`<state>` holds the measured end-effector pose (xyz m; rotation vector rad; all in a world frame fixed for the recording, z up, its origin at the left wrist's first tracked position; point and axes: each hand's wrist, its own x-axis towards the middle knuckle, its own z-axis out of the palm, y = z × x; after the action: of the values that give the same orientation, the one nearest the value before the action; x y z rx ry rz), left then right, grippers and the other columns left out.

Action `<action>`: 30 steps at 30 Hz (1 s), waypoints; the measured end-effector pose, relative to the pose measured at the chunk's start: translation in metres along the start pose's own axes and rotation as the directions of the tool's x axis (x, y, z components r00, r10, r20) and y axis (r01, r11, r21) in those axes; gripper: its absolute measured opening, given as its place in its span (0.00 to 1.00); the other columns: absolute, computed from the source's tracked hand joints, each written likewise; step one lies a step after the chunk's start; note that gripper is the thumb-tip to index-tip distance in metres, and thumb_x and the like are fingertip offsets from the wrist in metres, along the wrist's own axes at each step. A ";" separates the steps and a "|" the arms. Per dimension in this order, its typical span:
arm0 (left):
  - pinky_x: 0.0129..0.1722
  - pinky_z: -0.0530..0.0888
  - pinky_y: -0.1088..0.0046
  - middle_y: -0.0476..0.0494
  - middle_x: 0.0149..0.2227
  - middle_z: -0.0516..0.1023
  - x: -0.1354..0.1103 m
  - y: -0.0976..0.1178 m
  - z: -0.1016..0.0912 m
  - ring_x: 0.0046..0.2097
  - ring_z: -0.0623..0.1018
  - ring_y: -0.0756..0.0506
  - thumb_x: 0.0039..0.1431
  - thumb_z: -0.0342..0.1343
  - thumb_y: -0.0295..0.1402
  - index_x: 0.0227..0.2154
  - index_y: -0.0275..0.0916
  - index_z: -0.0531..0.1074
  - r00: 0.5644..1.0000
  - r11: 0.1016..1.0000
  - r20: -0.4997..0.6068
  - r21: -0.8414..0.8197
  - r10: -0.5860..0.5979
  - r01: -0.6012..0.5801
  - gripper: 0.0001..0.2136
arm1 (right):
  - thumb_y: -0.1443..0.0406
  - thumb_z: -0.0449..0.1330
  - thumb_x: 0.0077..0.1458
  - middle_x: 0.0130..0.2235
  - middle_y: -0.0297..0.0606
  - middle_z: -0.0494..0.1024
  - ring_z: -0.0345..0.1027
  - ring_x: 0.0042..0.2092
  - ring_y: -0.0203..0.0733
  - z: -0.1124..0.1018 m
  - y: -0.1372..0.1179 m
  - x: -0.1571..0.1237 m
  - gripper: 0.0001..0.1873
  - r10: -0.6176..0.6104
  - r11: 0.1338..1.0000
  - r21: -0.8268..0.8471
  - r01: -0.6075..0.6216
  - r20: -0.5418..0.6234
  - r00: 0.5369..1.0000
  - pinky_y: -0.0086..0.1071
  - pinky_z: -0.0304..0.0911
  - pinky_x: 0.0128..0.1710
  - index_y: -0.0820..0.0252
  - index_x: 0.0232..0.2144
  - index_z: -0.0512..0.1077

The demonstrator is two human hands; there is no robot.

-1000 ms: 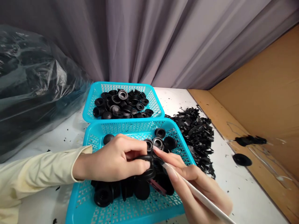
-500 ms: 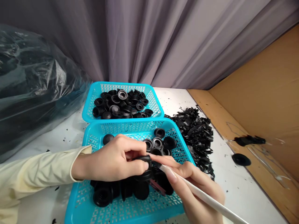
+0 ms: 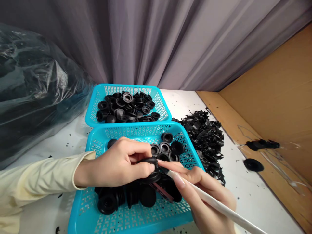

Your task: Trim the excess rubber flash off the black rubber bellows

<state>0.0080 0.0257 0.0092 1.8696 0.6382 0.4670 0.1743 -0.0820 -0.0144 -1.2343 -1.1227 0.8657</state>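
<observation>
Over the front blue basket (image 3: 190, 139), my left hand (image 3: 119, 162) is closed on a black ribbed rubber part (image 3: 153, 177), with the thumb on its near side. My right hand (image 3: 207, 191) grips a long white-handled tool (image 3: 219, 206) like a pen. The tool's dark tip lies against or very near the right side of the rubber part; its exact shape is hidden by my fingers. Beneath my hands lie several more black rubber parts (image 3: 107, 203), and a thin reddish-brown strip (image 3: 164, 192) slants among them.
Behind stands a second blue basket (image 3: 88, 112) full of black ribbed parts (image 3: 133, 111). A heap of black trimmings (image 3: 206, 136) lies to the right. Beyond it are a black disc (image 3: 253, 164) and a cardboard wall (image 3: 275, 87). A clear plastic bag (image 3: 44, 87) bulges at left, before a grey curtain (image 3: 146, 39).
The rubber part has tilted slightly in my left hand and more of its ribbed side shows. My right hand and the tool have shifted a little right. The view has moved slightly.
</observation>
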 end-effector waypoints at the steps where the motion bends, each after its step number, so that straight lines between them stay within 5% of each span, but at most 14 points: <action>1: 0.19 0.54 0.80 0.57 0.18 0.55 0.000 0.000 0.000 0.21 0.56 0.55 0.52 0.51 0.27 0.19 0.37 0.61 1.000 1.000 -0.009 0.021 0.016 -0.016 0.09 | 0.67 0.61 0.56 0.39 0.35 0.84 0.78 0.41 0.43 0.001 0.000 -0.001 0.11 0.009 1.000 0.001 -0.009 -0.013 1.000 0.28 0.73 0.36 0.54 0.22 0.70; 11: 0.19 0.53 0.79 0.58 0.17 0.53 0.000 -0.003 0.001 0.20 0.54 0.55 0.51 0.50 0.24 0.18 0.37 0.60 0.995 0.992 -0.032 0.089 0.096 -0.093 0.10 | 0.69 0.60 0.55 0.38 0.34 0.84 0.79 0.37 0.42 0.002 -0.001 0.003 0.12 -0.030 0.999 -0.038 0.031 0.026 0.999 0.27 0.71 0.29 0.55 0.21 0.70; 16: 0.19 0.53 0.79 0.58 0.17 0.55 0.000 0.001 0.002 0.21 0.55 0.55 0.51 0.52 0.27 0.18 0.37 0.61 1.000 0.999 -0.020 0.041 0.002 -0.002 0.08 | 0.70 0.59 0.56 0.39 0.34 0.84 0.80 0.36 0.41 -0.001 -0.002 0.005 0.13 -0.039 0.979 -0.198 0.049 0.052 0.998 0.24 0.71 0.29 0.56 0.20 0.69; 21: 0.22 0.58 0.80 0.57 0.20 0.58 0.002 0.007 0.001 0.23 0.59 0.54 0.49 0.55 0.34 0.23 0.37 0.65 0.984 0.982 0.006 -0.071 -0.176 0.176 0.07 | 0.70 0.61 0.56 0.43 0.37 0.83 0.78 0.44 0.47 -0.001 0.002 -0.001 0.10 -0.118 0.975 -0.194 0.104 -0.064 0.991 0.37 0.71 0.46 0.55 0.24 0.70; 25: 0.26 0.62 0.78 0.55 0.23 0.63 0.001 0.008 0.000 0.26 0.64 0.52 0.52 0.54 0.37 0.30 0.37 0.69 0.984 0.978 0.036 -0.103 -0.176 0.178 0.08 | 0.72 0.60 0.57 0.43 0.36 0.83 0.78 0.44 0.49 0.003 0.005 -0.008 0.09 -0.278 0.957 -0.134 0.259 -0.152 0.949 0.45 0.69 0.46 0.55 0.27 0.71; 30: 0.28 0.65 0.78 0.53 0.26 0.68 0.002 0.005 0.001 0.29 0.68 0.51 0.53 0.55 0.35 0.34 0.37 0.71 0.986 0.977 0.040 -0.138 -0.160 0.164 0.08 | 0.73 0.59 0.57 0.44 0.34 0.82 0.78 0.41 0.51 0.004 0.002 -0.013 0.09 -0.393 0.895 -0.279 0.347 -0.128 0.911 0.48 0.67 0.46 0.53 0.34 0.75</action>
<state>0.0106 0.0248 0.0138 1.6730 0.7138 0.3688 0.1672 -0.0926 -0.0182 -1.2186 -1.2919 0.3194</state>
